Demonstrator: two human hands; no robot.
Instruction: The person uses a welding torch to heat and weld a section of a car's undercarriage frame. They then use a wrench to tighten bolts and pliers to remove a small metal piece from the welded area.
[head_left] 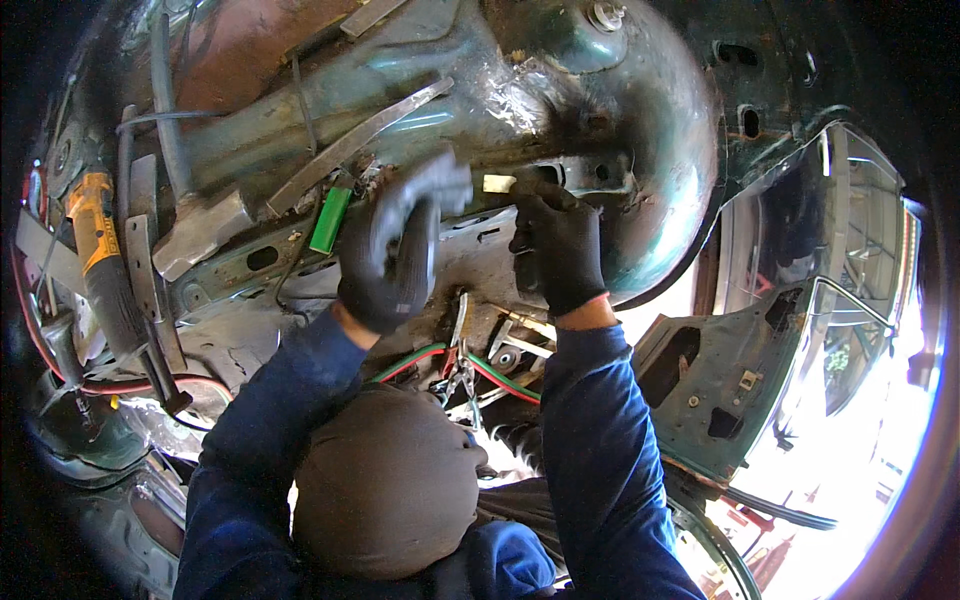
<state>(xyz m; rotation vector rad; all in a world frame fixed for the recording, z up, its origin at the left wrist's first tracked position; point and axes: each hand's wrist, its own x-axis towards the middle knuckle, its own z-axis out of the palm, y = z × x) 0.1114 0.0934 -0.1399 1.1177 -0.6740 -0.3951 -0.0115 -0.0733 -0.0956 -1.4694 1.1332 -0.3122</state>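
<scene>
My right hand, in a dark glove, is closed with its fingers pinched together near the welded seam. A small pale yellow block sticks out from its fingertips toward the left. My left hand, also in a dark glove, is raised beside it and smeared by motion, so its finger position is unclear. Both hands are over a worn green car body panel with a rounded bulge on the right. A bright green flat piece lies just left of my left hand.
At the left lie a yellow and black power tool, a hammer and a long metal strip. Red and green hoses run below my hands to a torch-like metal fitting. A rounded dark cloth-covered shape sits between my arms. A car door stands right.
</scene>
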